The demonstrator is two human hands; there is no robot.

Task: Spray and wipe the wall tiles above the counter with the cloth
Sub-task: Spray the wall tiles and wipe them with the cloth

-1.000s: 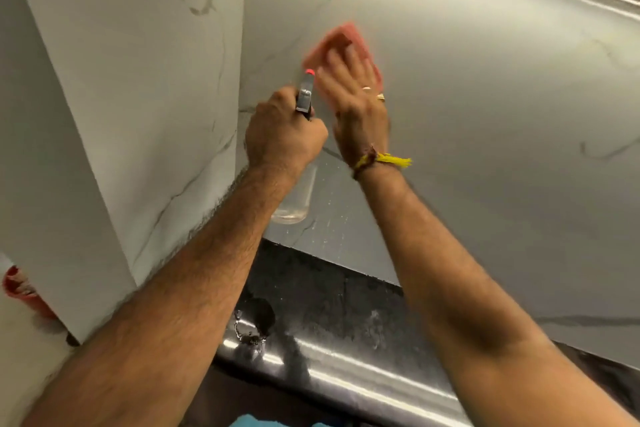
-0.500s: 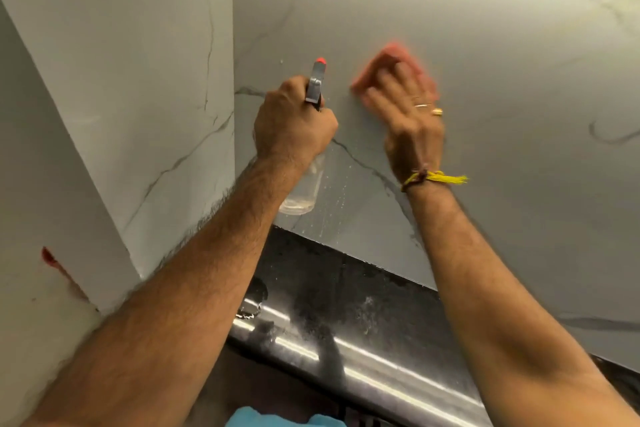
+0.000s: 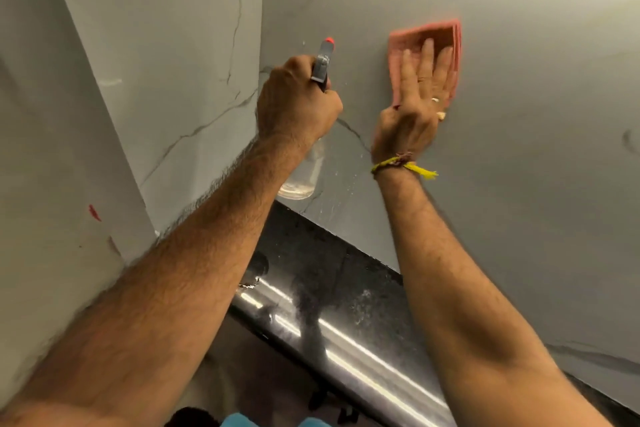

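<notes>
My left hand (image 3: 294,104) grips the neck of a clear spray bottle (image 3: 300,180) with a grey trigger head and red nozzle (image 3: 328,42) aimed at the grey marbled wall tiles (image 3: 519,114). To its right, my right hand (image 3: 412,104) lies flat with straight fingers on a folded pink cloth (image 3: 408,42), pressing it against the tiles. Droplets run down the tile below the bottle. The bottle's middle is hidden behind my left hand.
A dark polished counter (image 3: 329,274) with a shiny rounded front edge runs below the tiles. A white marbled side wall (image 3: 156,62) meets the tiles in a corner at the left. A red mark (image 3: 94,212) shows on the near left wall.
My right hand has slid the pink cloth to the right across the tiles, away from the bottle, and its fingers are spread flatter. My left hand with the bottle has stayed near the corner.
</notes>
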